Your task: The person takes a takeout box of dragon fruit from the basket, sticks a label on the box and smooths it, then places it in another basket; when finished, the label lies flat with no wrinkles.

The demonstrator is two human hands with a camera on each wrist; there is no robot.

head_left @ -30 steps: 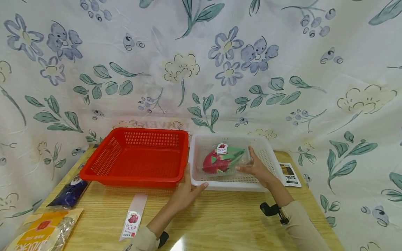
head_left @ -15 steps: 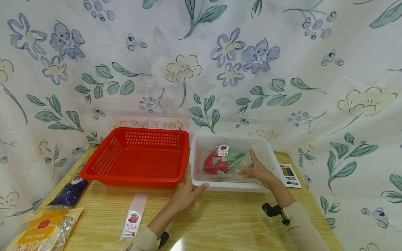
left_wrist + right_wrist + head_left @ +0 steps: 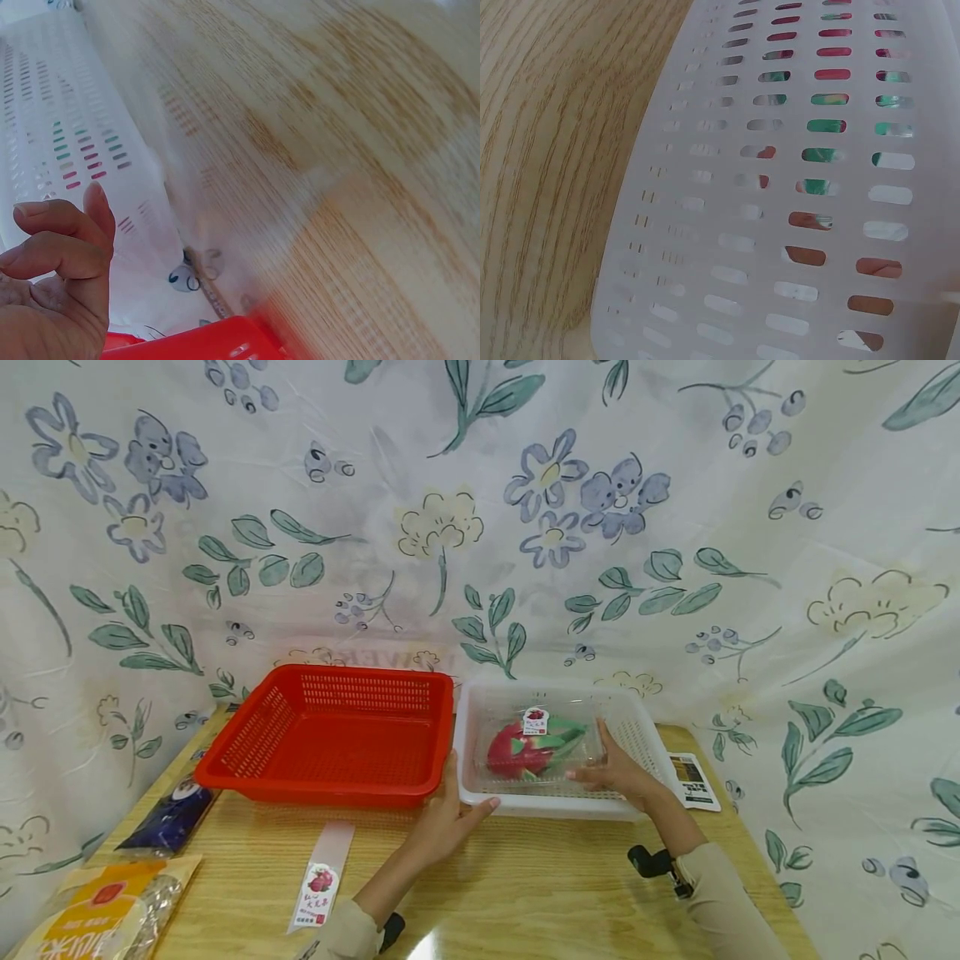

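A clear plastic box [image 3: 557,772] with a red-and-green dragon fruit [image 3: 510,753] and a small label lies inside the white slotted basket [image 3: 651,727]. My right hand [image 3: 626,772] reaches into this basket and holds the box's right end between thumb and fingers. In the right wrist view, parts of the fruit and skin show through the slots of the white basket [image 3: 840,289]. My left hand [image 3: 438,827] is at the white basket's front left corner, beside the red basket [image 3: 345,752]. Its fingers are loosely bent in the left wrist view, with nothing held.
A strip of paper with a dragon fruit label [image 3: 318,885] lies on the wooden table [image 3: 525,885]. At the left are a dark blue packet [image 3: 165,818] and a yellow grain bag [image 3: 105,914]. A printed card [image 3: 693,781] lies right of the white basket. Floral cloth [image 3: 480,527] hangs behind.
The clear box and fruit have shifted very slightly right and nearer within the white basket, along with my right hand. My left hand keeps its place. The head view has moved a little.
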